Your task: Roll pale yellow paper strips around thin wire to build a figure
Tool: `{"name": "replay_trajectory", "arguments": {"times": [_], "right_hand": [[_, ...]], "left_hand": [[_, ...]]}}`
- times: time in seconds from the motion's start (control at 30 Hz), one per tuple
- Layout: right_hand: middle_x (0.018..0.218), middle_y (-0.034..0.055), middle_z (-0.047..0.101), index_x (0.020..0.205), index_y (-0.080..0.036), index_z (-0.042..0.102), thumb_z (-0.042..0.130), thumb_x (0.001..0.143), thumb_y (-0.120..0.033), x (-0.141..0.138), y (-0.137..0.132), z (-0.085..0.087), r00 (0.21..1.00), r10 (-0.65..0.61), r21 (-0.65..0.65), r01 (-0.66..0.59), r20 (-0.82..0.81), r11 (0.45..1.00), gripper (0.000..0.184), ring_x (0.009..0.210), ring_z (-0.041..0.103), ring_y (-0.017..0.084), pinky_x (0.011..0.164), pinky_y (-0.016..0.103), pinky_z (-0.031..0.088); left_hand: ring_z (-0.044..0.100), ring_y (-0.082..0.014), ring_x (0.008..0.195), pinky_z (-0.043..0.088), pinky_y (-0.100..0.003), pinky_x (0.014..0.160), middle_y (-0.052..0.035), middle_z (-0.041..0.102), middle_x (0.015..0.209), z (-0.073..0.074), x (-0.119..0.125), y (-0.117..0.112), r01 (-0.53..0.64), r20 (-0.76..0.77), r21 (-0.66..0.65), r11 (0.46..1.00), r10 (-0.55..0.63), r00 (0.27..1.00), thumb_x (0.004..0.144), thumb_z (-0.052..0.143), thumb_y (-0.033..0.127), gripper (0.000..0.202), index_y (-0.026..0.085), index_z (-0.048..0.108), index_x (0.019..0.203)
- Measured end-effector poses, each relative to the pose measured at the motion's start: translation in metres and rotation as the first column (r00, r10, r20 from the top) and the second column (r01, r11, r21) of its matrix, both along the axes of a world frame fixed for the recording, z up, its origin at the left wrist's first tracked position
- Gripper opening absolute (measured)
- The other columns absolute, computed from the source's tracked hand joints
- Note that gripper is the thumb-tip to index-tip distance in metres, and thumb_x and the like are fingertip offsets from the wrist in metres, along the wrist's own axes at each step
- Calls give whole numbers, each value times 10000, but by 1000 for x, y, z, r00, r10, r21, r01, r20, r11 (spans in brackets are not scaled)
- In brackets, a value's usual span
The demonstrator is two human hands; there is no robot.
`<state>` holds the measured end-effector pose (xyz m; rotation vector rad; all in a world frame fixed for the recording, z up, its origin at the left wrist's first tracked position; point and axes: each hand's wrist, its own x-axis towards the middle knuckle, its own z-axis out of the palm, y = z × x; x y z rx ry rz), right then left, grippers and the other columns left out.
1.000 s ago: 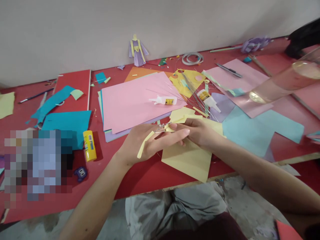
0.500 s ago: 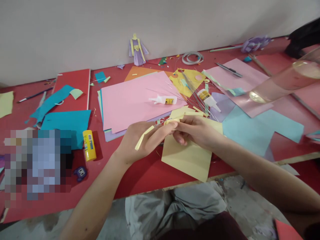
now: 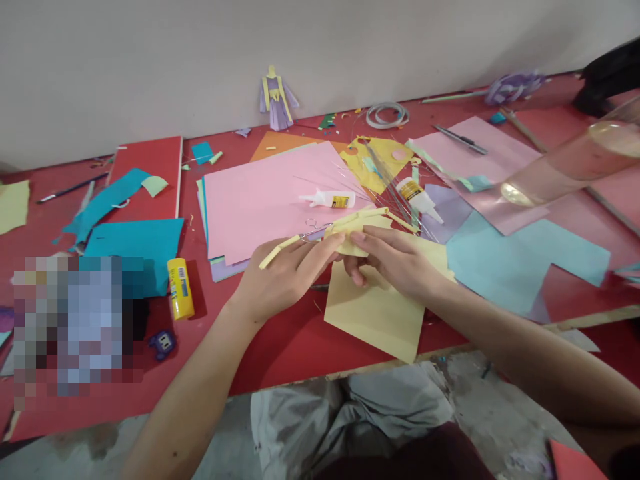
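Note:
My left hand point(image 3: 283, 277) and my right hand point(image 3: 400, 259) meet above the table, both closed on a pale yellow paper-and-wire figure point(image 3: 356, 244). Its thin wire shows between rolled paper sections, and one rolled yellow strip point(image 3: 279, 252) lies across the back of my left hand. Another rolled section reaches right, above my right fingers. My fingertips partly hide the piece in the middle. Under my right hand lies a pale yellow sheet point(image 3: 375, 317). Beyond the hands, a white glue bottle point(image 3: 333, 199) rests on a stack of pink paper point(image 3: 260, 207).
A second glue bottle point(image 3: 419, 199) lies among loose wires. A yellow glue stick point(image 3: 181, 288) is at left, near a purple trinket point(image 3: 163, 345). A purple paper doll point(image 3: 277, 100) leans on the wall. A clear cylinder point(image 3: 560, 163) and blue paper point(image 3: 520, 263) are at right.
The yellow figure has tilted up, so more of its middle and its rolled right section show above my fingers. The strip over my left hand has swung flatter and leftward.

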<state>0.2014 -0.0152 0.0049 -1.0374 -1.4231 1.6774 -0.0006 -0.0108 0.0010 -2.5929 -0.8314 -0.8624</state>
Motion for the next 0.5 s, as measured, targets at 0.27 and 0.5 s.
{"name": "replay_trajectory", "arguments": {"times": [0.27, 0.5], "right_hand": [[518, -35, 551, 712, -174, 525, 528, 916, -490, 1, 2, 0, 1000, 16, 46, -15, -9, 999, 376, 482, 498, 85, 541, 242, 390], [529, -40, 549, 732, -175, 523, 515, 922, -503, 1, 1, -1, 1000, -8, 69, 6, 25, 998, 379, 486, 498, 79, 537, 237, 376]], "left_hand": [[685, -151, 824, 529, -261, 753, -54, 724, 924, -1, 1, 0, 21, 11, -19, 1000, -20, 1000, 928, 523, 119, 287, 126, 540, 1214], [685, -138, 838, 530, -249, 771, -45, 731, 925, 1, 1, 0, 13, 7, 16, 1000, -13, 1000, 932, 517, 108, 252, 123, 550, 1182]]}}
